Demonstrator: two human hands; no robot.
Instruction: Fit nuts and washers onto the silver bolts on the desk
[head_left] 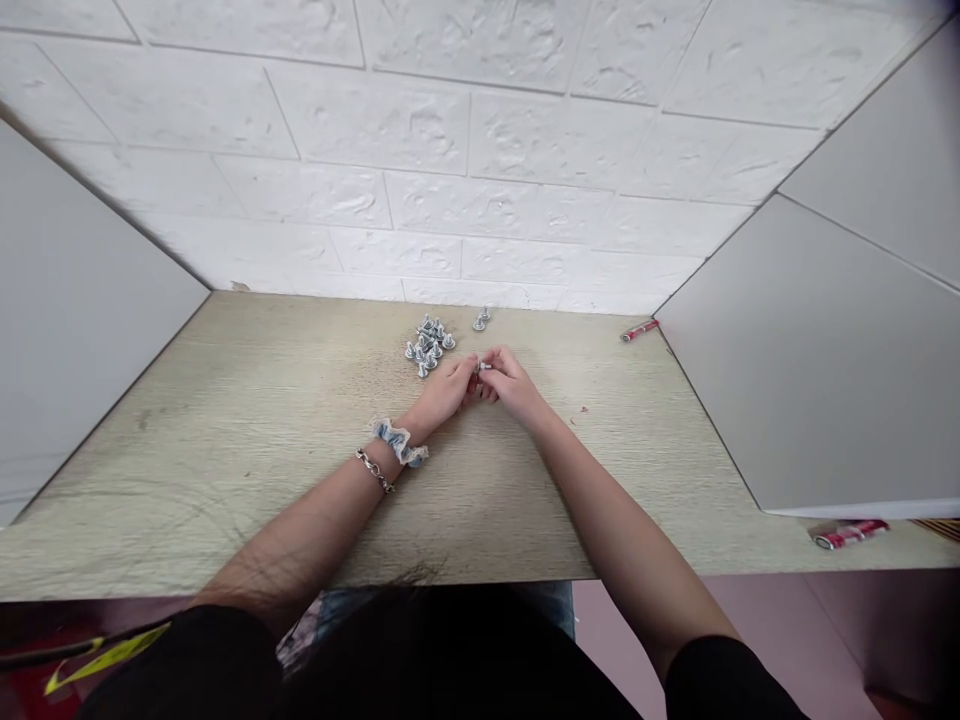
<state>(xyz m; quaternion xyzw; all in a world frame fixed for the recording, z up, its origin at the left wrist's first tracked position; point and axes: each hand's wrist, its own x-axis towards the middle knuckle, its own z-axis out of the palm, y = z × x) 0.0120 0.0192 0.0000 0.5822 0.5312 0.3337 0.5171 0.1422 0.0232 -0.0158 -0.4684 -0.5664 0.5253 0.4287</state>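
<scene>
My left hand [448,388] and my right hand [514,388] meet over the table, fingertips nearly touching. Between them is a small silver bolt [484,366] with a washer-like disc; its thin end points toward my right hand. Both hands are closed in a pinch around it, and the lower fingers are partly hidden. Just beyond my left hand lies a pile of several similar bolts [428,345], many standing on their wide heads. Two more bolts [481,320] sit apart from the pile, near the wall.
The pale wooden table [262,400] ends at a white brick-patterned wall [427,200]. Grey panels flank it on the left [82,320] and right [795,350]. A red cylinder [639,331] lies by the right panel's far corner, another red cylinder [851,534] near the front right edge.
</scene>
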